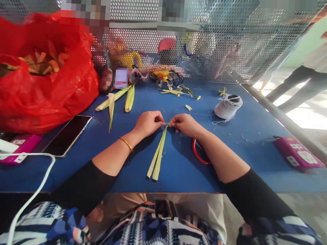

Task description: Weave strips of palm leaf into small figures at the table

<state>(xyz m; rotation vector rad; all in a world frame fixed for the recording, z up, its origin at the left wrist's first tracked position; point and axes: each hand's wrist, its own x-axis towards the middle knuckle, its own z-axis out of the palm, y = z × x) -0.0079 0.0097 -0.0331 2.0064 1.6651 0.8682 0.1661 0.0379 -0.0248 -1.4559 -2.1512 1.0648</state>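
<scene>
Pale green leaf strips (158, 155), joined at their top end, lie on the blue table and point toward me. At that top end, a thin thread (167, 123) runs between my two hands. My left hand (150, 122) is closed, thumb and finger pinching the thread on the left side. On the right side, my right hand (188, 125) pinches it with closed fingers. A spool of white thread (227, 107) stands to the right, a fine line trailing from it toward my right hand. Under my right forearm shows a red handle loop (197, 154); the rest is hidden.
A red plastic bag (79, 83) of husk-like pieces fills the left. Nearby are a phone (69, 134), thick leaf pieces (129, 98) and a white cable (46, 170). A purple packet (298, 153) lies right. Perforated metal screen (140, 9) stands behind; a person stands far right.
</scene>
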